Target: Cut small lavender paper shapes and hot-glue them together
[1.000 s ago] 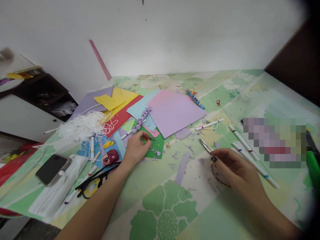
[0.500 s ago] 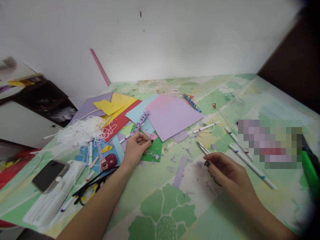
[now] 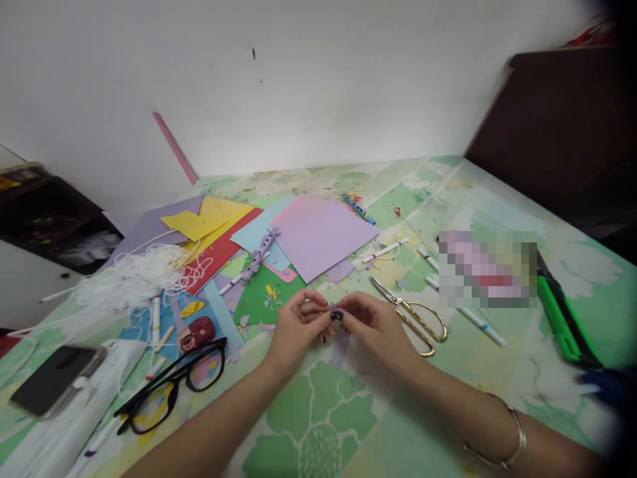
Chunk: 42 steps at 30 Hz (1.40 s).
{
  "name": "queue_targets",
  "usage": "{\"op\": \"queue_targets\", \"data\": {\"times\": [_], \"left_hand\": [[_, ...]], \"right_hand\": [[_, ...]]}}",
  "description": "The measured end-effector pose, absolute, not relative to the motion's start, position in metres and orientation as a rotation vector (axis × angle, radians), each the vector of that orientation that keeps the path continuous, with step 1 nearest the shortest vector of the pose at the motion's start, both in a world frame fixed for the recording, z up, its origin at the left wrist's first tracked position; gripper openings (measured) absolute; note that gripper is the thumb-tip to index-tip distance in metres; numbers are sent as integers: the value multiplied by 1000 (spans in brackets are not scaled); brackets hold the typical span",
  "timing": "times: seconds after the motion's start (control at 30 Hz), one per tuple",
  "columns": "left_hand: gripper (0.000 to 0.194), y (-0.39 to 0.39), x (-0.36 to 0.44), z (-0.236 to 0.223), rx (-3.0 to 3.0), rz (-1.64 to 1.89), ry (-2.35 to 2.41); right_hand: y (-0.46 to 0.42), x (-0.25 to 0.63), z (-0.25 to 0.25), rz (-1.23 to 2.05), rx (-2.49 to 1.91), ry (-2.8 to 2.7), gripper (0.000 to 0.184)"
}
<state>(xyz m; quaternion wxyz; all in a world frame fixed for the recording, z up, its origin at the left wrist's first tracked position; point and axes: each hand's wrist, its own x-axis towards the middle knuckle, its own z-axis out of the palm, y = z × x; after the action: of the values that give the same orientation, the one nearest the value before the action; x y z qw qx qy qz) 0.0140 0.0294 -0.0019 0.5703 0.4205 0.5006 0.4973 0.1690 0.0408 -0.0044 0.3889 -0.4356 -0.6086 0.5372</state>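
My left hand and my right hand meet over the middle of the table, fingertips pinched together. A small purple paper piece shows between them, mostly hidden by the fingers. Below the fingertips lies a purple paper strip, partly covered. Gold-handled scissors rest on the table just right of my right hand, blades pointing up and left. Left of my left hand is a green paper sheet with small yellow and purple scraps on it.
Coloured sheets, with a purple one on top, lie behind my hands. To the left are tangled white cord, black glasses and a phone on a white power strip. At right lie white markers and a green cutter knife.
My right hand has put the scissors down on the table and moved left. My left hand has left the green sheet. Both hands now meet on a small purple paper piece. The view has turned right.
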Motion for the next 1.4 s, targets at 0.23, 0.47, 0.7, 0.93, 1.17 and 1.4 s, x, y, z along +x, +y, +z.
{"op": "queue_targets", "data": {"times": [0.23,0.47,0.7,0.93,1.17,1.4], "left_hand": [[28,21,14,-4,1099,1228,1257],[9,21,10,-8,1317,1206,1317],[20,19,8,-13,1545,1144,1363],[20,11,13,-6,2067,940,1484],[12,8,18,-10,2097,703,1598],[12,16,20,0,1904,817,1516]], "right_hand": [[48,179,-2,1203,-1151,-1562,16],[89,240,-1,655,-1437,-1541,11],[97,267,-2,322,-1571,-1656,28],[74,254,7,392,-1570,-1864,16],[62,231,3,704,-1379,-1922,8],[47,215,0,1299,-1229,-1671,32]]}}
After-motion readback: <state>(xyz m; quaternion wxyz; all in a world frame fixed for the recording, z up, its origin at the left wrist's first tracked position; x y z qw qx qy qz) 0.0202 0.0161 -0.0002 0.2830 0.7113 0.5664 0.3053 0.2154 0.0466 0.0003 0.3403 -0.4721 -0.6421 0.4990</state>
